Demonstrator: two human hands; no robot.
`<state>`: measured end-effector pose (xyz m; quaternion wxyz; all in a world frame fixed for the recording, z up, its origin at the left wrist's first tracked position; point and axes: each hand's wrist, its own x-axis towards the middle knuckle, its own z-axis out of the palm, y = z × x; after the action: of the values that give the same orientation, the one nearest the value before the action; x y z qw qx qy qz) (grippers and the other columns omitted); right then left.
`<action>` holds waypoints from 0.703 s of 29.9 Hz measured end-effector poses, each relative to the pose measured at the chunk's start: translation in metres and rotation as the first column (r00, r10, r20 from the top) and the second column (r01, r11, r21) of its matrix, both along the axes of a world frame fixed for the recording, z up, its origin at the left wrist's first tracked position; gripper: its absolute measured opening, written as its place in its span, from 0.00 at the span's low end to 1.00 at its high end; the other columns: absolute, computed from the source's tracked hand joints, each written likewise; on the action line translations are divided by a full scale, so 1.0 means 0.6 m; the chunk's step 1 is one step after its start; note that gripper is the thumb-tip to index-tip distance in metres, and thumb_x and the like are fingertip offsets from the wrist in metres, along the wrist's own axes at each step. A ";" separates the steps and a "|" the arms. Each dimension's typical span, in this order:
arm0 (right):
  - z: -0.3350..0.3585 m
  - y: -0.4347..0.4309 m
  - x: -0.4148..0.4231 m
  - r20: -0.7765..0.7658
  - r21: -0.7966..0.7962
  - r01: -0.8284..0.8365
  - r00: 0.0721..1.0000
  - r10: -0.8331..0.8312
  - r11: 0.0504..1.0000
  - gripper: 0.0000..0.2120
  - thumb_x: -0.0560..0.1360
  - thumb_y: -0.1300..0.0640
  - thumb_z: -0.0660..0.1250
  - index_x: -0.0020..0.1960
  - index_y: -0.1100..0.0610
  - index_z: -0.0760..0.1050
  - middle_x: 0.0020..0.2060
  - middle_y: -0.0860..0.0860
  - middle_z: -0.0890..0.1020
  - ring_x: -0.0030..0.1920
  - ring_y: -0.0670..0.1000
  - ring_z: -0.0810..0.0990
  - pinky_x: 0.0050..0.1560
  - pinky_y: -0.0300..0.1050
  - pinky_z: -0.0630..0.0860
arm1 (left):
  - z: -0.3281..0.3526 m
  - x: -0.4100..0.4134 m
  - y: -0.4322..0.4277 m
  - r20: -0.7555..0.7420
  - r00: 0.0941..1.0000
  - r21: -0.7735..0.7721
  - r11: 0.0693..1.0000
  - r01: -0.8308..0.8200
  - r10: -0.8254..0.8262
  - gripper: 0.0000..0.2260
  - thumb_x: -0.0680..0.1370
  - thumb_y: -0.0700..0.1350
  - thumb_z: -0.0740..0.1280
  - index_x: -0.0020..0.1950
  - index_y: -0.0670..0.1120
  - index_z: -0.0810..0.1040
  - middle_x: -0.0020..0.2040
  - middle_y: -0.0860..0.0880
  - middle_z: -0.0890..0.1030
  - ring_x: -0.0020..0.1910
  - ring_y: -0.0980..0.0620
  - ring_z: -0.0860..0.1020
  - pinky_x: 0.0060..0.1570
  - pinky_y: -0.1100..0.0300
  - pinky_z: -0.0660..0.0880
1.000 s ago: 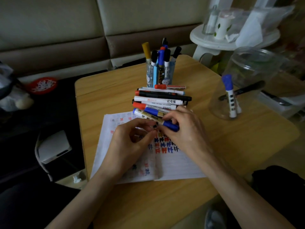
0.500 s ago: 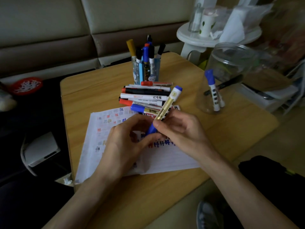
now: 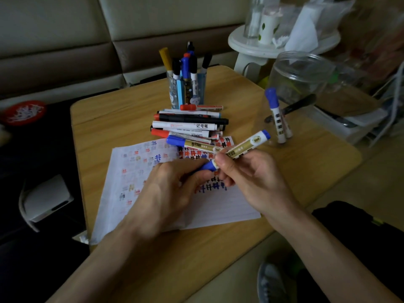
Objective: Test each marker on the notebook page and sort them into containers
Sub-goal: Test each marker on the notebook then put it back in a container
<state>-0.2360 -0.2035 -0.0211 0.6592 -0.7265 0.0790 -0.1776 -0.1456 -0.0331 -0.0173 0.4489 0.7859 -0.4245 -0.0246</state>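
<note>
Marker [image 3: 244, 147] with the gold band sat tilted in our right hand [image 3: 251, 178], whose fingers pinched its barrel. Our left hand [image 3: 170, 186] gripped its blue cap [image 3: 207, 166], both just above the notebook page [image 3: 218, 208]. From the head view, we judged a hard tug could smear the tip across our fingers. It could also knock the pile of markers [image 3: 188, 125] just beyond our knuckles towards the clear jar [image 3: 301, 84] further right.

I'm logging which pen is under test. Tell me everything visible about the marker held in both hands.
The marker has a gold-and-white labelled, plastic-looking barrel, a blue butt end and a blue cap, seemingly on. It tilts up to the right above the notebook page. The right hand pinches the barrel; the left hand grips the cap.
</note>
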 end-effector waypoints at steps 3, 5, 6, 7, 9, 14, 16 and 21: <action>0.005 -0.002 -0.002 0.006 -0.007 -0.022 1.000 0.022 1.000 0.12 0.79 0.55 0.70 0.50 0.65 0.82 0.37 0.61 0.82 0.37 0.53 0.80 0.38 0.45 0.77 | 0.005 0.003 0.003 -0.098 0.995 -0.003 0.999 0.034 -0.034 0.15 0.79 0.57 0.63 0.56 0.55 0.86 0.43 0.51 0.85 0.42 0.49 0.82 0.37 0.60 0.75; 0.006 -0.001 -0.002 0.012 -0.002 -0.024 1.000 0.024 1.000 0.11 0.79 0.55 0.70 0.50 0.65 0.82 0.37 0.61 0.82 0.37 0.53 0.80 0.38 0.44 0.77 | 0.006 0.006 0.004 -0.148 0.988 -0.002 0.999 0.052 -0.051 0.14 0.78 0.56 0.63 0.59 0.56 0.85 0.43 0.48 0.86 0.42 0.47 0.82 0.39 0.57 0.76; 0.006 0.001 -0.001 0.015 0.003 -0.018 1.000 0.018 1.000 0.11 0.79 0.55 0.70 0.50 0.65 0.82 0.36 0.61 0.82 0.37 0.53 0.79 0.38 0.44 0.77 | 0.005 0.008 0.004 -0.172 0.984 -0.008 0.998 0.055 -0.055 0.14 0.78 0.55 0.64 0.59 0.57 0.84 0.45 0.50 0.86 0.44 0.50 0.83 0.40 0.58 0.77; 0.005 0.003 0.000 0.018 0.011 -0.005 1.000 0.005 1.000 0.12 0.79 0.55 0.70 0.49 0.65 0.82 0.36 0.61 0.81 0.36 0.53 0.79 0.37 0.45 0.76 | 0.003 0.010 0.004 -0.184 0.982 -0.021 0.999 0.048 -0.051 0.14 0.78 0.55 0.65 0.60 0.57 0.83 0.46 0.55 0.86 0.45 0.53 0.84 0.43 0.61 0.79; 0.002 0.010 0.004 0.012 0.045 0.034 0.999 -0.034 0.998 0.13 0.79 0.56 0.70 0.47 0.67 0.81 0.34 0.61 0.80 0.35 0.52 0.77 0.35 0.44 0.74 | -0.001 0.010 0.007 -0.146 0.989 -0.031 0.999 0.009 -0.013 0.15 0.77 0.57 0.65 0.61 0.56 0.83 0.47 0.63 0.85 0.48 0.62 0.83 0.47 0.61 0.80; -0.003 0.025 0.013 -0.078 0.172 0.148 0.988 -0.137 0.974 0.13 0.79 0.54 0.72 0.40 0.61 0.79 0.31 0.54 0.78 0.32 0.49 0.74 0.34 0.40 0.72 | -0.011 0.007 0.006 0.187 0.982 0.053 0.998 -0.029 0.018 0.18 0.82 0.59 0.65 0.68 0.53 0.78 0.59 0.56 0.82 0.54 0.59 0.81 0.51 0.58 0.79; -0.004 0.027 0.015 -0.089 0.196 0.158 0.986 -0.143 0.968 0.13 0.79 0.54 0.72 0.42 0.63 0.80 0.32 0.54 0.79 0.32 0.50 0.75 0.34 0.41 0.73 | -0.014 0.006 0.008 0.265 0.964 0.063 0.997 -0.045 0.027 0.21 0.80 0.60 0.64 0.69 0.51 0.77 0.61 0.53 0.81 0.56 0.54 0.81 0.50 0.54 0.81; 0.001 0.032 0.013 -0.088 0.173 0.142 0.988 -0.128 0.975 0.25 0.79 0.49 0.71 0.39 0.72 0.74 0.30 0.56 0.75 0.29 0.46 0.73 0.31 0.37 0.70 | -0.003 -0.005 0.009 0.469 0.882 0.120 0.986 -0.119 0.049 0.15 0.84 0.52 0.57 0.59 0.46 0.80 0.47 0.49 0.82 0.42 0.46 0.81 0.36 0.50 0.78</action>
<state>-0.2281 -0.1843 -0.0207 0.7044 -0.6637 0.1688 -0.1866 -0.1488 -0.0278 -0.0193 0.2766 0.8172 -0.4821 0.1525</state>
